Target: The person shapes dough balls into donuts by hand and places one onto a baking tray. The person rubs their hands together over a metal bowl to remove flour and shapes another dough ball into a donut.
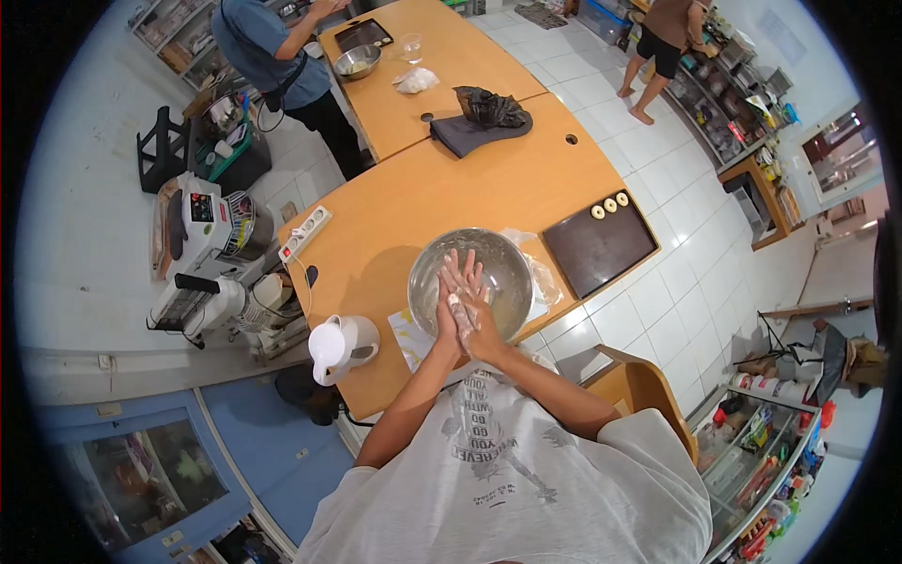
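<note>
Your left hand (443,315) and right hand (479,318) press together over the bowl (512,282), contents indiscernible; tray (601,252) along the table's (376,226) right edge, jug (344,348) by its near-left corner.

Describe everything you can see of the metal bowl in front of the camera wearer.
The bowl is round, wide and open-topped, with a thin rim and a shiny silver wall that looks like metal; pale smears mark its inside. It stands upright near the edge of the orange-brown table, a white-and-yellow sheet showing at its near left and clear plastic at its right. The left hand and right hand hide its middle; any contact is unclear.
</note>
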`<action>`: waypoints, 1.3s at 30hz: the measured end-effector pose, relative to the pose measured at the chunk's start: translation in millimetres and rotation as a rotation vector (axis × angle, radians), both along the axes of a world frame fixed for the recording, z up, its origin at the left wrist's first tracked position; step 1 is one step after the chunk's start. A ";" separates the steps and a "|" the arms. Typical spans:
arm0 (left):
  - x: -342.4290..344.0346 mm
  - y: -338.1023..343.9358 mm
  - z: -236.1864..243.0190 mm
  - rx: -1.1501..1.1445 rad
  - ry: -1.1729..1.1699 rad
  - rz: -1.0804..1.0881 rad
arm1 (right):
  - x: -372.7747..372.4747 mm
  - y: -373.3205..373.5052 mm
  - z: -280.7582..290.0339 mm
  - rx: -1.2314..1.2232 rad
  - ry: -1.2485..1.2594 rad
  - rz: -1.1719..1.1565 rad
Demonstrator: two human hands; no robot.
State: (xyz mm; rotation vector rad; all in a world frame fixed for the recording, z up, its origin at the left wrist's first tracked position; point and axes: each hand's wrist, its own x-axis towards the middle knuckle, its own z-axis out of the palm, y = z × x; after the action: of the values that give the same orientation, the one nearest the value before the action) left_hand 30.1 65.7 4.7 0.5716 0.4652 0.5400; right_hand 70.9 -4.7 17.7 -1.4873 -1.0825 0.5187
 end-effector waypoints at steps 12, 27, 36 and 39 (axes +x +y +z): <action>11.2 8.8 -7.5 0.080 0.030 0.108 | 17.6 -1.9 24.2 0.115 0.029 0.185; 11.1 -5.8 18.0 0.113 0.055 0.295 | 16.9 -20.5 10.0 0.089 0.111 0.236; 10.3 -40.9 -37.2 0.284 0.164 0.297 | 37.3 0.2 3.1 0.034 0.263 0.250; 18.5 -23.8 -3.5 0.204 0.186 0.330 | 30.1 -9.6 2.4 -0.010 0.245 0.172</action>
State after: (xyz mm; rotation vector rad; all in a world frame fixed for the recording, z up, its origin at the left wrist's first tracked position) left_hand 48.6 41.9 1.3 0.7495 0.6925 0.8605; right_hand 101.0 -14.3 20.1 -1.3056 -1.0189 0.8062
